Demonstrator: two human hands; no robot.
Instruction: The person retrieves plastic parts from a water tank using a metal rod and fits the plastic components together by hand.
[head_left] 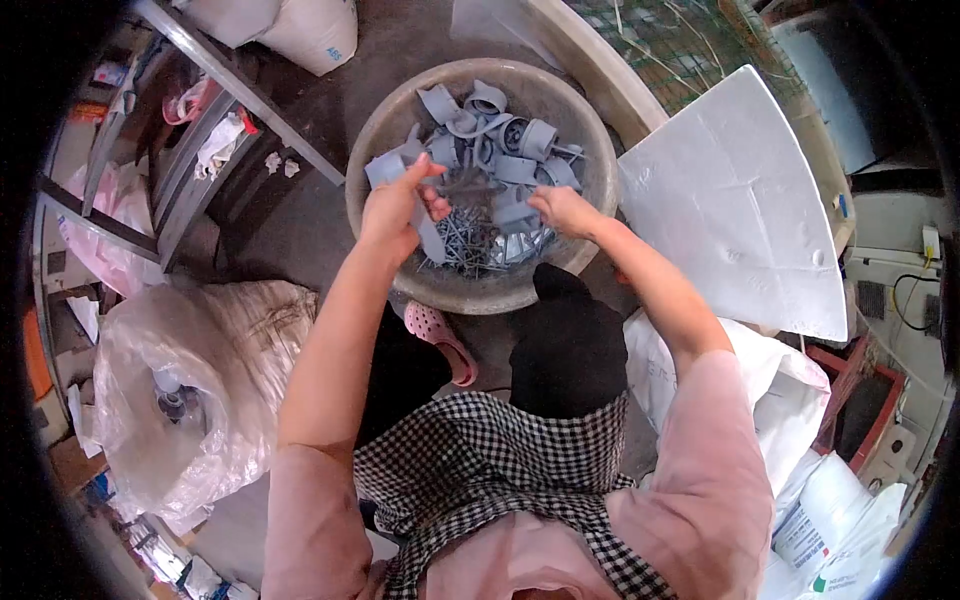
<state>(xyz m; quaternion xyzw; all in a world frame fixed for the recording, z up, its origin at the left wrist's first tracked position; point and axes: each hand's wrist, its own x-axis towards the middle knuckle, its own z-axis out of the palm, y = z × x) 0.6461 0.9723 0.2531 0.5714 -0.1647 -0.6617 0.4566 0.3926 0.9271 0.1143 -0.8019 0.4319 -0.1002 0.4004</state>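
Note:
A wide round tub stands on the floor before my knees. In its far half lie several grey plastic fittings, ring-shaped and cup-shaped. A heap of thin grey plastic sticks fills the near left part. My left hand is over the tub's left side, fingers curled around a grey plastic piece that shows below the palm; its full shape is hidden. Pinched between the fingertips of my right hand is a grey plastic fitting, above the right of the heap.
A white board leans at the right, close to the tub. To the left are a metal frame and an open clear plastic bag. White sacks lie at lower right, and another sack stands at the back.

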